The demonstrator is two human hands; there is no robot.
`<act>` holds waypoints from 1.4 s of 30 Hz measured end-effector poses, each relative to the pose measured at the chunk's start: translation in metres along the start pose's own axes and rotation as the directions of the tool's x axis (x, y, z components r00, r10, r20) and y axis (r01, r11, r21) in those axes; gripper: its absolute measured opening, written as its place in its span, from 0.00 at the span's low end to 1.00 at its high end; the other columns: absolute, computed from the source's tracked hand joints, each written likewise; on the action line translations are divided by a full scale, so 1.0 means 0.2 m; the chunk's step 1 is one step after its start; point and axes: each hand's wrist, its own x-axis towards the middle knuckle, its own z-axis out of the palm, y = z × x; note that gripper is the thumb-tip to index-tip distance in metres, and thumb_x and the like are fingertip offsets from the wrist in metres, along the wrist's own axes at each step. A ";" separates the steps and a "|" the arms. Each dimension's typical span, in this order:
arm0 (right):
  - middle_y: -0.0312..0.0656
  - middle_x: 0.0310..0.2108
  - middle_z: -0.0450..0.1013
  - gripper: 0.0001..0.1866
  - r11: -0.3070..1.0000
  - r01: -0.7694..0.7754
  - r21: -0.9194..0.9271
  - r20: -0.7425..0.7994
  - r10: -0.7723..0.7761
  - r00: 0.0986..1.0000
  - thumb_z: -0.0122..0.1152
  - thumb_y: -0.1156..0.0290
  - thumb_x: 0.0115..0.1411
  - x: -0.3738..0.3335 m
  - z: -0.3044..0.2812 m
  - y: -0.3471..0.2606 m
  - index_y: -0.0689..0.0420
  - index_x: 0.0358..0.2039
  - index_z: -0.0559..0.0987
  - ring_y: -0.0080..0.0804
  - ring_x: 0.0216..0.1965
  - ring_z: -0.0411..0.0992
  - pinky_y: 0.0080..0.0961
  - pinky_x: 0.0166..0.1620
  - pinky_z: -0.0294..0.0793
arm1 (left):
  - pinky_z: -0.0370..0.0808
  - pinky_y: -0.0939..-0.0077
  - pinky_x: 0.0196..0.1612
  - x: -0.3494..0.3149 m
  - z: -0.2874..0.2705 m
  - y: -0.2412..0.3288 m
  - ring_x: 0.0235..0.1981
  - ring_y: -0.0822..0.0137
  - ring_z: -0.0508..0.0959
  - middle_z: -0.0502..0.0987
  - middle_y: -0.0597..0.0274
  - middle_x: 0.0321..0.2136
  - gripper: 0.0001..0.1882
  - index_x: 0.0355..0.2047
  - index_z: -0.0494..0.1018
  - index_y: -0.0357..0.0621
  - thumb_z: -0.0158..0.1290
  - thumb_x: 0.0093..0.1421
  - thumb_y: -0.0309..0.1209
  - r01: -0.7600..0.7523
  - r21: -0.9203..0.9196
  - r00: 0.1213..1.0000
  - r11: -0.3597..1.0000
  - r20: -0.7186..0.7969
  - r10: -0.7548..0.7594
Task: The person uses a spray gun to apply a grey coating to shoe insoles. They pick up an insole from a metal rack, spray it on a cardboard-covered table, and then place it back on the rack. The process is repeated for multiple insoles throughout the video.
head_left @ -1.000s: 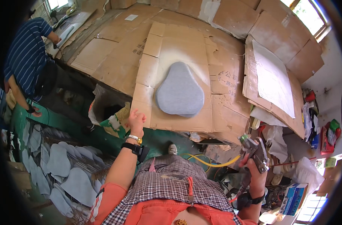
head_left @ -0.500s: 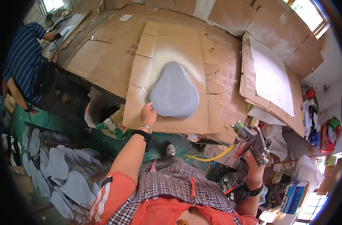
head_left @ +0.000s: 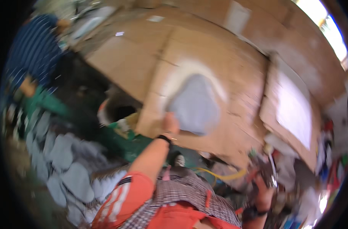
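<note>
One grey pad [head_left: 195, 105] lies on cardboard [head_left: 231, 129]; the left hand [head_left: 171, 123] is at its left edge, grip too blurred to tell; the right hand's grip [head_left: 263, 191] wraps a spray gun [head_left: 273, 180].

"What shape is the gray pad [head_left: 195, 105]?"
"Like a fat pear. It lies flat on brown cardboard [head_left: 187, 44], with its narrow end pointing away."
"And where's the spray gun [head_left: 273, 178]?"
"In the right hand [head_left: 263, 192], off to the pad's right. It looks shiny but blurry."
</note>
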 end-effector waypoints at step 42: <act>0.44 0.26 0.72 0.35 0.976 -0.038 0.214 -0.043 0.048 0.998 0.67 0.64 0.49 0.01 -0.13 0.06 0.65 0.54 0.65 0.31 0.26 0.72 0.25 0.33 0.71 | 0.71 0.70 0.30 0.05 -0.03 0.15 0.37 0.68 0.73 0.72 0.60 0.44 0.35 0.60 0.58 0.39 0.45 0.48 0.18 0.605 -0.517 0.791 0.605 0.474 -0.386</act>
